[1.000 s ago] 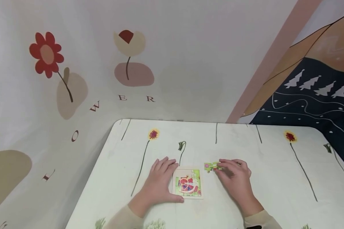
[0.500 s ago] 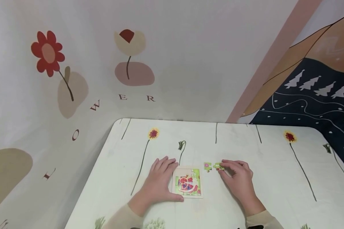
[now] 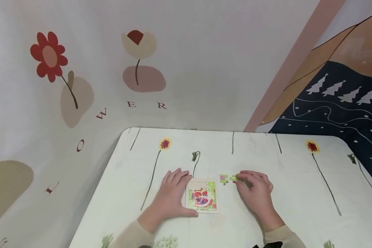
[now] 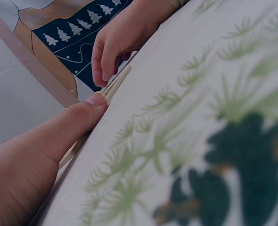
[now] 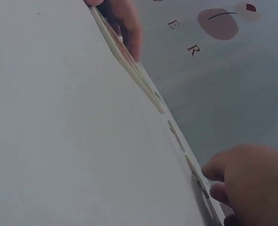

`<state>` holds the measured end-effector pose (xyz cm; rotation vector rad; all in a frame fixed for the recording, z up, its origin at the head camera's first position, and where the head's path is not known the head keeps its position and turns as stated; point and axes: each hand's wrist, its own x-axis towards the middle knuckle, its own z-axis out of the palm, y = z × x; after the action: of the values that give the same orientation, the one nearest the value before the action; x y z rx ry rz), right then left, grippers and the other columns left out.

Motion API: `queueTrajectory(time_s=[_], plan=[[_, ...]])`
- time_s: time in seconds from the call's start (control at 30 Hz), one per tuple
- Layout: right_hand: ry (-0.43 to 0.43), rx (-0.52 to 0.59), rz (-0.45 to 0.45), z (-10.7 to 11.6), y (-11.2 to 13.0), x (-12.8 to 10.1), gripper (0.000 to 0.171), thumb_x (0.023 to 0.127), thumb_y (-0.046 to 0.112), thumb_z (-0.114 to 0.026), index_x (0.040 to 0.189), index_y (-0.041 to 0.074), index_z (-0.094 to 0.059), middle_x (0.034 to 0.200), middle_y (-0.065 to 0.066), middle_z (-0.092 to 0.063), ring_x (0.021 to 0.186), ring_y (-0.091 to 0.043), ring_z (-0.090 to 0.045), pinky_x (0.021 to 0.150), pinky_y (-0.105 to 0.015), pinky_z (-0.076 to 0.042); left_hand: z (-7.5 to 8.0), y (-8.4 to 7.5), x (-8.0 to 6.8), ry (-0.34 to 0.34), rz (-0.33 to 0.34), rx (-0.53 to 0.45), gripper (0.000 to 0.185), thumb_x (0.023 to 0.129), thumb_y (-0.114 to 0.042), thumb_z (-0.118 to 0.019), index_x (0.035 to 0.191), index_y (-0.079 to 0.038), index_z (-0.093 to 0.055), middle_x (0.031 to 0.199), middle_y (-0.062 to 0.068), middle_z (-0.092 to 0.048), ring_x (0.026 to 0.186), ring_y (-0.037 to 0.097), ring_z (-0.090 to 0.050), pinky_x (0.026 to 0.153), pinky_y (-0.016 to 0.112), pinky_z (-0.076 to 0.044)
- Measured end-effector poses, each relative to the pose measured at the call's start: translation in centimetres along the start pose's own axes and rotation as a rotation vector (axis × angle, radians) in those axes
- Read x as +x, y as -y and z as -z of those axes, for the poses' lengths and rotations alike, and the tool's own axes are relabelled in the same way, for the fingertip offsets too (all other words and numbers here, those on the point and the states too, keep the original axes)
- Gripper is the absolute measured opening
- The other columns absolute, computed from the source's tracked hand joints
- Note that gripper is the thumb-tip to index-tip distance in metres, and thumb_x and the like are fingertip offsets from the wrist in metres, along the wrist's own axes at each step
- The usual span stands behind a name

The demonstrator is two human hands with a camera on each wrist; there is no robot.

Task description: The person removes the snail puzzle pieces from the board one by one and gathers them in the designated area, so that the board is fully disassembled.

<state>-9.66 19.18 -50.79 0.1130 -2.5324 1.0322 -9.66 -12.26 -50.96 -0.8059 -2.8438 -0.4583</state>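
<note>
Head view gives us the widest look: a wall (image 3: 179, 62) with painted flowers and scattered letters rises behind a white table (image 3: 291, 193) printed with long-stemmed flowers. To the right we see a dark blue hanging (image 3: 338, 103) patterned with white trees.

On the table, near its front edge, lies a square puzzle board (image 3: 202, 196), flat, with a colourful picture of red, green and blue. Our left hand (image 3: 173, 194) rests on the board's left side, fingers fairly straight and spread a little, thumb along the board's near edge; in the left wrist view we see the thumb (image 4: 77, 123) pressed against the thin edge of the board (image 4: 111, 88).

Just beyond the board's far right corner lie two small green puzzle pieces. The loose piece (image 3: 224, 179), with a pink spot, lies free on the table. The second piece (image 3: 234, 178) sits just beside it, and our right hand (image 3: 255, 187) pinches it with curled fingertips, the knuckles bent over it. In the right wrist view the pieces are seen only edge-on, too thin to tell apart.
</note>
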Motion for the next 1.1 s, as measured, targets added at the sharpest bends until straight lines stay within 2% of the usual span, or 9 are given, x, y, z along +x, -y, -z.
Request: queueTrajectory(time_s=[0.17,0.3,0.57,0.8,1.1], plan=[[-0.031,0.018,-0.002,-0.3,0.5,0.0,0.018,0.077,0.013,-0.078,0.094,0.016,-0.075,0.110,-0.001,-0.065,0.112,-0.026,-0.042,0.097,-0.060,-0.014,0.1,0.0,0.1,0.002,0.007,-0.014,0.124,0.048,-0.095,-0.055,0.145,-0.017,-0.043,0.148,-0.001,-0.038,0.141,0.029,-0.024,0.113,0.056,-0.015],[-0.035,0.001,0.051,-0.9,1.2,0.1,0.020,0.077,0.016,-0.077,0.097,0.017,-0.075,0.107,0.001,-0.063,0.111,-0.027,-0.042,0.097,-0.060,-0.015,0.2,0.1,0.1,0.004,0.006,-0.010,0.124,0.048,-0.095,-0.055,0.144,-0.017,-0.043,0.148,-0.001,-0.037,0.141,0.029,-0.024,0.113,0.055,-0.015],[0.101,-0.083,0.176,-2.8,3.7,-0.5,0.041,0.075,0.038,-0.077,0.112,0.023,-0.068,0.115,0.005,-0.055,0.117,-0.026,-0.036,0.096,-0.056,-0.016,0.1,0.0,0.1,0.005,0.004,0.003,0.124,0.049,-0.096,-0.052,0.145,-0.018,-0.043,0.149,-0.002,-0.037,0.141,0.028,-0.024,0.113,0.055,-0.015],[0.179,-0.148,0.201,-4.2,5.5,-1.1,0.032,0.078,0.046,-0.074,0.104,0.028,-0.070,0.114,0.005,-0.051,0.118,-0.027,-0.033,0.097,-0.056,-0.015,-0.1,0.0,0.2,-0.011,-0.009,0.003,0.122,0.050,-0.095,-0.052,0.143,-0.017,-0.044,0.148,-0.001,-0.038,0.141,0.028,-0.025,0.112,0.057,-0.016],[0.211,-0.220,0.172,-4.2,6.0,-1.2,0.027,0.078,0.049,-0.074,0.098,0.031,-0.068,0.107,0.006,-0.049,0.114,-0.026,-0.034,0.098,-0.056,-0.016,0.1,0.0,0.0,0.004,-0.002,0.001,0.122,0.050,-0.095,-0.053,0.143,-0.017,-0.044,0.148,-0.001,-0.037,0.141,0.029,-0.024,0.112,0.056,-0.016]])
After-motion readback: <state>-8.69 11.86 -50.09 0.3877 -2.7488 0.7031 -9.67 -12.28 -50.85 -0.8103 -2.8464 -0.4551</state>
